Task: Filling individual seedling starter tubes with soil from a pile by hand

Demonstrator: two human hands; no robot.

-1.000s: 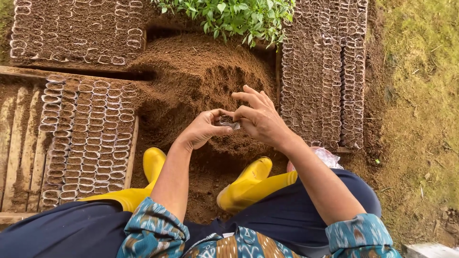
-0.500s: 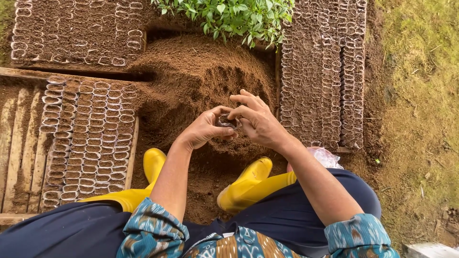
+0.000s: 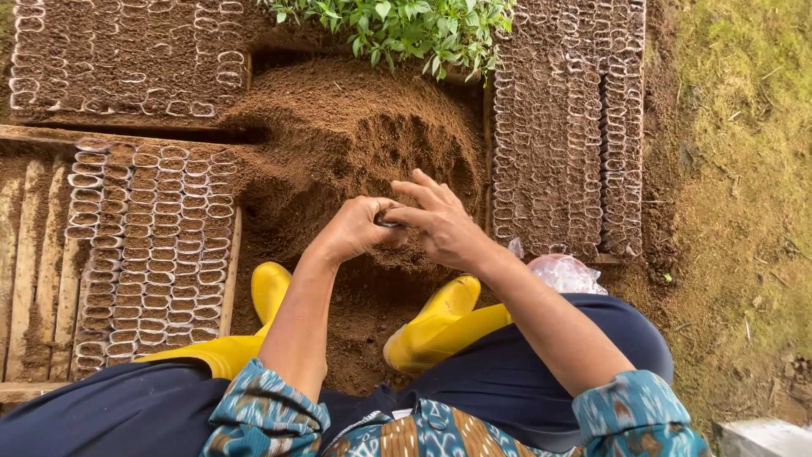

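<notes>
The soil heap (image 3: 355, 144) sits in the middle of everything, and both hands meet just on the near side of it. The left hand (image 3: 353, 228) is curled shut around a small seedling bag (image 3: 389, 218), of which only a dark sliver shows between thumb and fingers. The right hand (image 3: 447, 227) lies against it from the other side, fingers spread and fingertips pressing at the bag's mouth; it grips nothing itself. The bag is mostly hidden, so whether it is already full of soil cannot be told.

To do this well, the bag should probably be kept upright in the left fist with its mouth held open, and the soil pressed down evenly with the right fingertips, firm enough that the bag stands but not so hard that the thin plastic splits. Working low and close to the heap keeps spilled soil on the heap.

Left of the heap stand rows of filled bags (image 3: 152, 245) on a slatted wooden bed (image 3: 34, 271); right of it stands another packed block of bags (image 3: 567, 127). Beyond the heap grow green seedlings (image 3: 397, 25). Near of it are yellow boots (image 3: 436, 317) and a crumpled clear plastic bundle (image 3: 562, 272).
</notes>
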